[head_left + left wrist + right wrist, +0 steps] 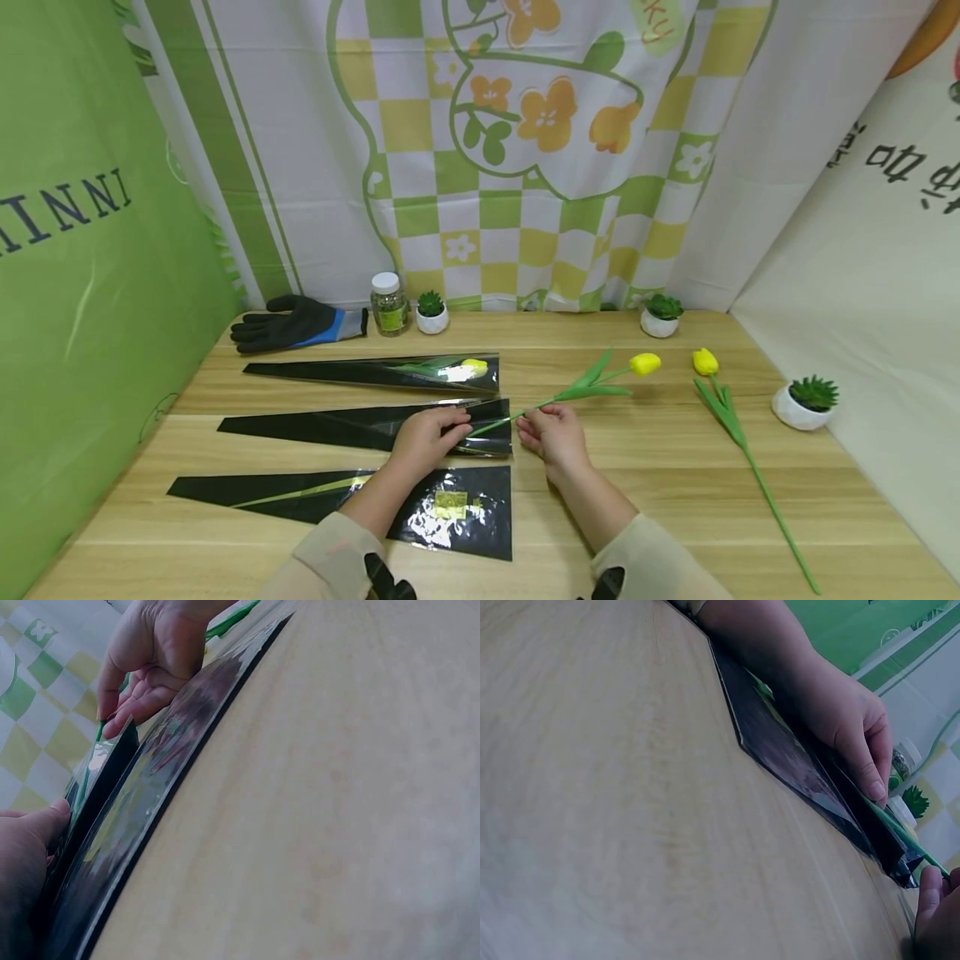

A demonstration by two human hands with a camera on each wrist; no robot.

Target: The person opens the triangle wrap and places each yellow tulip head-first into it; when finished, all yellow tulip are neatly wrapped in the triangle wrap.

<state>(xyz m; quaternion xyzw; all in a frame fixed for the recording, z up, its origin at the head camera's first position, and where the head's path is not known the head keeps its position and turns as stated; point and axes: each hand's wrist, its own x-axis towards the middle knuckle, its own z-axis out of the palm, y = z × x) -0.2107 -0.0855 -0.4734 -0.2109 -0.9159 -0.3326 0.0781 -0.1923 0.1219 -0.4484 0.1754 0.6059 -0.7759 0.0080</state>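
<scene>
Lower centre of the head view: we see two sleeved forearms reaching up from the bottom edge over a wooden table (675, 517). Nearest us lies a black cone sleeve (420, 508) with a gold sticker, a green stem already inside it. Just above it, our left hand (427, 435) presses on the wide mouth of the middle black sleeve (337, 427), fingers curled over its edge, grasping it. Right beside it, our right hand (555, 435) pinches the stem of a yellow tulip (592, 385), whose stem end sits at the sleeve mouth and whose bloom points to the upper right. Farther right, a second tulip (723, 408) lies loose. Farther up, a third sleeve (390, 371) holds a tulip. At the back edge: black glove (296, 323), jar (388, 303), small potted succulents (658, 315).
</scene>
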